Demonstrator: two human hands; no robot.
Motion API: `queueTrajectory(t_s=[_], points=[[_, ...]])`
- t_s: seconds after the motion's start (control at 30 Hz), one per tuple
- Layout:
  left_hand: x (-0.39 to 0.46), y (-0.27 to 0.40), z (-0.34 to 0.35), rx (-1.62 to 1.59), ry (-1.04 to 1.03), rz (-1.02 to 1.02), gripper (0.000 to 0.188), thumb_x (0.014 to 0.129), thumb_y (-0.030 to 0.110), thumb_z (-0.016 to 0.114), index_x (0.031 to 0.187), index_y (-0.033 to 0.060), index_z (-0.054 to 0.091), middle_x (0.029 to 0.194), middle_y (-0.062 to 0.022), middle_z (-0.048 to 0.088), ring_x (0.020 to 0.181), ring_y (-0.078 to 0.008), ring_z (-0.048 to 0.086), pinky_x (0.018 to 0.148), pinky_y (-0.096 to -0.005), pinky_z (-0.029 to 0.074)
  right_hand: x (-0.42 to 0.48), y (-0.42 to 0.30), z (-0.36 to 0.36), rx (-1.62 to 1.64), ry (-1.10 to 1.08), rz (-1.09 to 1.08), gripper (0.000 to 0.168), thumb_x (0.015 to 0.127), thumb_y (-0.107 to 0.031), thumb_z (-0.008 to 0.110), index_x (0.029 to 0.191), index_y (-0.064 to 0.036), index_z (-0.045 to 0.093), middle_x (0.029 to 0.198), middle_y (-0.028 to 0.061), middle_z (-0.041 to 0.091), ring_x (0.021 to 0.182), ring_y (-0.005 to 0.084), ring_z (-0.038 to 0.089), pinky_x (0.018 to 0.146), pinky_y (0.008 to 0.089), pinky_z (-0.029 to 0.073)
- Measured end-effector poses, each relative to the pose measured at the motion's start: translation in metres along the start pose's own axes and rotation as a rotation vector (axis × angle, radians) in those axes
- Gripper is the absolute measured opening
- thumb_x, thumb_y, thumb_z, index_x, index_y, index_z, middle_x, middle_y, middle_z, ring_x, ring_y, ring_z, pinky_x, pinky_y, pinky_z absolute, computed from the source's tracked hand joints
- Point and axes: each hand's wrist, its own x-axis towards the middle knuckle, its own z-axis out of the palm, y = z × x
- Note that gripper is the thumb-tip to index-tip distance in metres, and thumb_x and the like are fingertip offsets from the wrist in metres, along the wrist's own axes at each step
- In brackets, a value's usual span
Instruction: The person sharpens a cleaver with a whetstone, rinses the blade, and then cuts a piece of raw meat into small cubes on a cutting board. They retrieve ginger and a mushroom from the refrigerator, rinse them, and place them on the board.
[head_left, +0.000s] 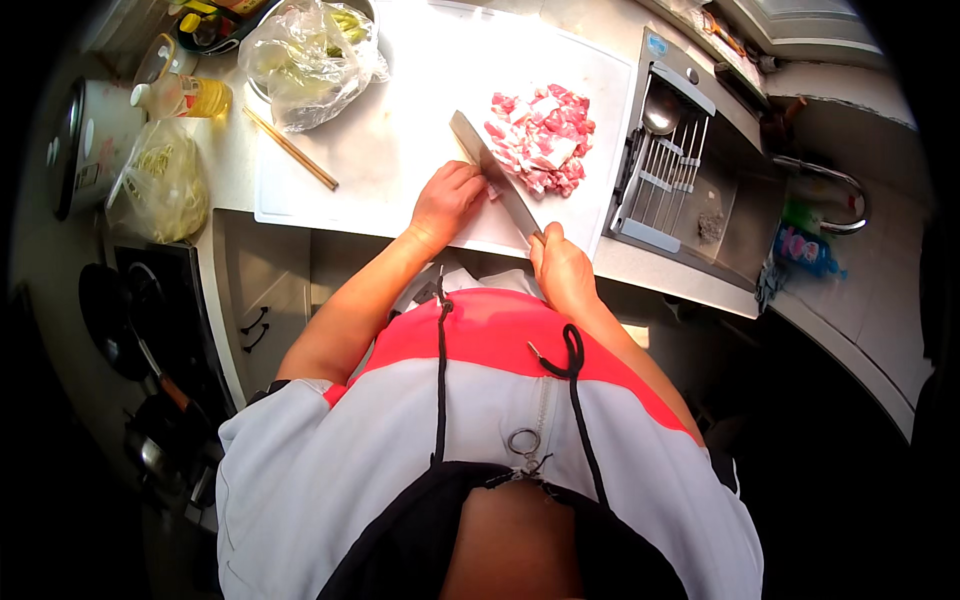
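My right hand (561, 264) grips the handle of a kitchen knife (491, 165), whose broad metal blade slants away to the upper left across a white cutting board (360, 180). Close against the blade's left side, the bent fingers of my left hand (450, 196) hold a small piece of meat (493, 193) on the board, mostly hidden by the fingers. Just right of the blade lies a heap of cut raw meat (544, 139), pink with white fat.
Chopsticks (291, 148) and a plastic bag of green vegetables (311, 67) in a bowl occupy the board's left side. An oil bottle (187, 97) and another bag (161, 184) stand farther left. At right is a sink (739, 217) with a drying rack (664, 176) holding a ladle (661, 112).
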Motion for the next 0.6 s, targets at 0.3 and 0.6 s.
queueTrajectory(t_s=[0.3, 0.6], points=[[0.002, -0.001, 0.0, -0.006, -0.025, 0.054, 0.024, 0.067, 0.002, 0.071, 0.09, 0.0027, 0.065, 0.095, -0.0102, 0.066, 0.09, -0.0283, 0.061, 0.079, -0.0364, 0.053, 0.055, -0.032, 0.012, -0.065, 0.146, -0.144, 0.025, 0.093, -0.02, 0.058, 0.091, 0.002, 0.045, 0.07, 0.0236, 0.064, 0.067, 0.0428, 0.064, 0.062, 0.0509, 0.052], [0.002, 0.012, -0.006, 0.127, -0.038, -0.043, 0.018, 0.071, 0.007, 0.072, 0.087, 0.0077, 0.065, 0.092, -0.0071, 0.064, 0.087, -0.0261, 0.061, 0.077, -0.0362, 0.051, 0.002, 0.013, 0.002, -0.1, 0.129, -0.099, 0.021, 0.093, -0.018, 0.057, 0.095, 0.0, 0.047, 0.073, 0.0223, 0.063, 0.069, 0.0432, 0.063, 0.062, 0.0511, 0.049]])
